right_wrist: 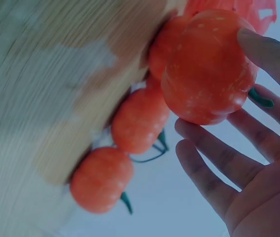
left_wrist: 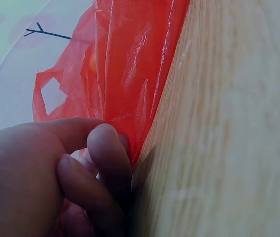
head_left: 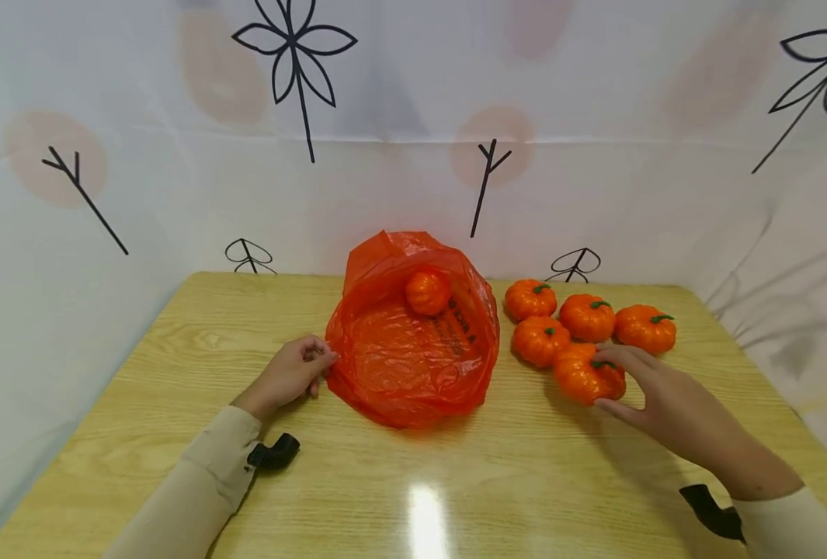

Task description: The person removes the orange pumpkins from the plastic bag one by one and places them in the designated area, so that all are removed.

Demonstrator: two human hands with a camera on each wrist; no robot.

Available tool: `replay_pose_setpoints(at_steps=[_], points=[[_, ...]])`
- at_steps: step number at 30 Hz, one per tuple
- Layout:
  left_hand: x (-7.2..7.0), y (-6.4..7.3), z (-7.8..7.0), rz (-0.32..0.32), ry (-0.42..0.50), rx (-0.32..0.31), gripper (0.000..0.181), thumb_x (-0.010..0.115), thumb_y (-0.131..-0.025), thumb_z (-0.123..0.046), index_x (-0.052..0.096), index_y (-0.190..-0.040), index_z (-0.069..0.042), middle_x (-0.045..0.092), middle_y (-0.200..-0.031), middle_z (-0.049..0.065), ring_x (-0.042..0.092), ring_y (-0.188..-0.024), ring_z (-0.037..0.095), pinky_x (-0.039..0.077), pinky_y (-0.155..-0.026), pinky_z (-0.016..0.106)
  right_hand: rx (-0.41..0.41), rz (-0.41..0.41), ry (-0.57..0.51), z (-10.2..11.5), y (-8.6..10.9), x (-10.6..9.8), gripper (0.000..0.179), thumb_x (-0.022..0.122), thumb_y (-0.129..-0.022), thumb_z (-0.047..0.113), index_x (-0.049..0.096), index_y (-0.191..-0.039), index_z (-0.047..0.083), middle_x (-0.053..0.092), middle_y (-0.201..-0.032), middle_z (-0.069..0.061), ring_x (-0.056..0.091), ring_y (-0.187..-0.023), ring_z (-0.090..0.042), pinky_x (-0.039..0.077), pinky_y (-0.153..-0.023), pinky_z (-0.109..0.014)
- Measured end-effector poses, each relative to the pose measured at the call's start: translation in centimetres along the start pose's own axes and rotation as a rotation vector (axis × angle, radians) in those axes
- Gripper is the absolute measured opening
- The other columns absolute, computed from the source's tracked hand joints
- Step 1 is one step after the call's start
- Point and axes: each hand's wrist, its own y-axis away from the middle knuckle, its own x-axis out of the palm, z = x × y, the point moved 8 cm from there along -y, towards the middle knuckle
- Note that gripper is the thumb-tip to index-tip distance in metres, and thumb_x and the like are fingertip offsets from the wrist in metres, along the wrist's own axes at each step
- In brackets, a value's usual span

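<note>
A red plastic bag stands with its mouth wide on the table, one small orange pumpkin inside it. At the bag's left rim, my left hand pinches the thin plastic between thumb and finger. To the right, my right hand grips another small pumpkin, thumb on the near side and fingers over the far side by its green stem. This pumpkin is raised off the tabletop in the right wrist view. Several more pumpkins sit grouped just behind it.
The wooden table ends at a white cloth backdrop with drawn flowers and twigs. A pumpkin marks the right end of the group. Black wrist mounts stick out from both sleeves.
</note>
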Motion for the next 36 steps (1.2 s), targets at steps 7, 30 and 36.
replay_pose_setpoints(at_steps=[7,30,36], points=[[-0.2,-0.1,0.2,-0.002,-0.022,-0.013,0.023,0.059,-0.103,-0.028,0.059,-0.105,-0.006,0.061,-0.087,0.007,0.056,-0.054,0.018,0.05,-0.054,0.03,0.024,0.01,0.025,-2.0,0.1,0.1,0.07,0.09,-0.072,0.015,0.055,-0.131,0.007,0.062,-0.124,-0.02,0.068,-0.099,-0.04,0.057,-0.075,-0.054],[-0.1,0.0,0.2,-0.012,-0.02,-0.019,0.022,0.058,-0.103,-0.028,0.059,-0.104,-0.006,0.059,-0.085,0.006,0.054,-0.052,0.015,0.049,-0.052,0.028,0.12,0.11,-0.004,-5.9,-0.3,2.0,0.059,0.084,-0.081,0.018,0.053,-0.13,0.003,0.057,-0.127,-0.026,0.066,-0.098,-0.047,0.053,-0.077,-0.061],[0.0,0.0,0.1,-0.01,-0.014,-0.012,0.022,0.058,-0.103,-0.028,0.059,-0.104,-0.006,0.059,-0.085,0.007,0.054,-0.053,0.016,0.049,-0.052,0.028,0.142,0.114,-0.014,-6.5,-0.4,2.3,0.059,0.083,-0.083,0.019,0.052,-0.131,0.003,0.057,-0.127,-0.026,0.066,-0.095,-0.045,0.053,-0.076,-0.06]])
